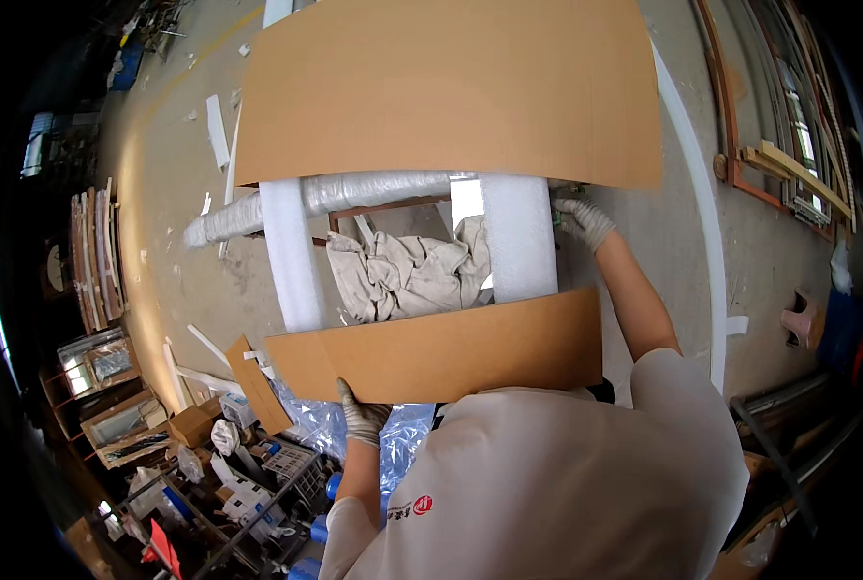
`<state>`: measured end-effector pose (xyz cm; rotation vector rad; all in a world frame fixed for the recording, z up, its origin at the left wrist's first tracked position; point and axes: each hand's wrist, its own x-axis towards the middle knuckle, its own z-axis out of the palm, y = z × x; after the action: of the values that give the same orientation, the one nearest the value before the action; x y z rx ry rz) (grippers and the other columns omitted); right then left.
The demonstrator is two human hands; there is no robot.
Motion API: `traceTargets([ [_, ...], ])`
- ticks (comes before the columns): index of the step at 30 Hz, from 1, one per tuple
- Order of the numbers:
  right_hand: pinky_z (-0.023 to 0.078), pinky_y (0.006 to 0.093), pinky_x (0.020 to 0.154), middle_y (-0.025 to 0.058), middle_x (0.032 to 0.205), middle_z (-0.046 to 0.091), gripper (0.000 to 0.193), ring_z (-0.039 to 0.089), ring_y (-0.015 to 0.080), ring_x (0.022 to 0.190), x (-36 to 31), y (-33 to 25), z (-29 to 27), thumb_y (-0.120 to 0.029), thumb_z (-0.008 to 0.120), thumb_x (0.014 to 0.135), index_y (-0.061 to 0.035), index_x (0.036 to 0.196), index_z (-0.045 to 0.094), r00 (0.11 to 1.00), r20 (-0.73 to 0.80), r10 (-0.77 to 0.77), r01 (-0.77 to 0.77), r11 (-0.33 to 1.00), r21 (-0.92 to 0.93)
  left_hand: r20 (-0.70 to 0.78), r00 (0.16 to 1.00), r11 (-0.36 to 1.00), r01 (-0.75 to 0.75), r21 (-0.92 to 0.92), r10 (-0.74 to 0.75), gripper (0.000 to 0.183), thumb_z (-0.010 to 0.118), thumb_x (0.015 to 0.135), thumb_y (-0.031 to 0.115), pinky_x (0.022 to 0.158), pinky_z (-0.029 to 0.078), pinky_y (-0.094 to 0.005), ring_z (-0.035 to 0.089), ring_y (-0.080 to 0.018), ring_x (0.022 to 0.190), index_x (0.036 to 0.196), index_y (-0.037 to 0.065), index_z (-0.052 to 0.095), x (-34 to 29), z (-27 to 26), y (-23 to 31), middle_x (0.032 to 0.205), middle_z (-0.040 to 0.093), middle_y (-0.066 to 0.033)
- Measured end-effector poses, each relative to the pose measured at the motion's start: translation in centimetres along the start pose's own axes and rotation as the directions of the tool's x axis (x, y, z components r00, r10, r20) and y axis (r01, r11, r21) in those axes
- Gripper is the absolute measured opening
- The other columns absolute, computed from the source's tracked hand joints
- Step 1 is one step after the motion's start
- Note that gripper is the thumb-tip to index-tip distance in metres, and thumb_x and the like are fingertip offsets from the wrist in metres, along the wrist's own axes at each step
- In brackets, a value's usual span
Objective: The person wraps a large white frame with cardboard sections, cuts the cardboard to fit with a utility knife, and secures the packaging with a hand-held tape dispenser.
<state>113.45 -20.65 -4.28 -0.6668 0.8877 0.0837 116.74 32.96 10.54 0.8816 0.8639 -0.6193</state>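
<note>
My left hand [362, 418], in a pale work glove, grips the near edge of a long brown cardboard strip [441, 350], its thumb on top. The strip lies across the near ends of two white foam-covered bars, the left bar [291, 253] and the right bar [518, 237]. A large cardboard sheet [451, 87] covers their far ends. My right hand [586, 222], gloved too, is beside the right bar, just below the sheet's near corner. Its fingers reach toward the bar, apart, with nothing visible in them. Between the bars lies a crumpled beige cloth [412, 274].
A plastic-wrapped roll [228, 220] runs beneath the bars. At lower left stand a cluttered metal rack [248, 522] and blue plastic film [407, 445]. Frames and wooden strips [799, 179] lie at the right, near a pink stool [801, 319]. White offcuts [217, 130] litter the floor.
</note>
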Motion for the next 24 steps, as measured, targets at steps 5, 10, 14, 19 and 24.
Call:
traceTargets([
  [5, 0.029, 0.0234, 0.04, 0.0003, 0.059, 0.05, 0.028, 0.039, 0.0087, 0.044, -10.6, -4.4, 1.4, -0.015, 0.049, 0.076, -0.0018, 0.096, 0.062, 0.992, -0.046, -0.121, 0.072, 0.815, -0.574, 0.096, 0.995, 0.996, 0.026, -0.083, -0.018, 0.078, 0.067, 0.071, 0.059, 0.098, 0.042, -0.0464, 0.049, -0.0284, 0.117, 0.129, 0.012, 0.046, -0.4, -0.7, 0.6, 0.129, 0.052, -0.008],
  [10, 0.019, 0.0226, 0.034, -0.0042, 0.047, 0.036, 0.019, 0.025, 0.0062, 0.035, -18.8, -7.1, 2.3, -0.021, 0.045, 0.078, -0.0072, 0.08, 0.057, 0.924, -0.09, -0.371, 0.265, 0.793, -0.549, 0.115, 0.991, 0.994, 0.077, -0.073, -0.069, 0.081, 0.07, 0.071, 0.054, 0.097, 0.044, -0.0456, 0.05, -0.0292, 0.117, 0.132, 0.009, 0.042, 0.1, -1.4, 0.9, 0.13, 0.05, -0.0116],
  [14, 0.016, 0.0219, 0.034, -0.006, 0.045, 0.032, 0.028, 0.022, 0.0049, 0.034, -23.0, -7.1, 11.8, -0.033, 0.048, 0.086, -0.008, 0.079, 0.057, 0.842, 0.02, -0.539, 0.436, 0.659, -0.612, 0.136, 0.989, 0.996, 0.065, -0.067, -0.055, 0.078, 0.071, 0.073, 0.05, 0.097, 0.044, -0.0452, 0.05, -0.0297, 0.117, 0.132, 0.009, 0.04, 0.1, -1.2, 0.5, 0.13, 0.05, -0.0115],
  [19, 0.019, 0.0206, 0.038, -0.0065, 0.048, 0.033, 0.029, 0.026, 0.004, 0.039, -23.2, -1.1, 25.2, -0.034, 0.048, 0.094, -0.0073, 0.087, 0.056, 0.737, 0.184, -0.651, 0.622, 0.546, -0.561, 0.133, 0.99, 0.992, 0.069, -0.107, -0.054, 0.071, 0.07, 0.079, 0.04, 0.099, 0.041, -0.049, 0.044, -0.03, 0.122, 0.133, 0.008, 0.037, 0.3, 0.0, 0.6, 0.133, 0.045, -0.0114],
  [24, 0.042, 0.0215, 0.051, 0.0026, 0.064, 0.057, 0.028, 0.052, 0.0106, 0.054, -19.4, 8.9, 35.5, -0.032, 0.051, 0.093, -0.0048, 0.092, 0.058, 0.726, 0.382, -0.571, 0.685, 0.645, -0.339, 0.257, 0.931, 0.939, 0.306, -0.159, -0.259, 0.061, 0.071, 0.079, 0.034, 0.091, 0.047, -0.0509, 0.052, -0.0342, 0.112, 0.128, 0.013, 0.042, 0.1, -0.6, 1.4, 0.124, 0.052, -0.0116],
])
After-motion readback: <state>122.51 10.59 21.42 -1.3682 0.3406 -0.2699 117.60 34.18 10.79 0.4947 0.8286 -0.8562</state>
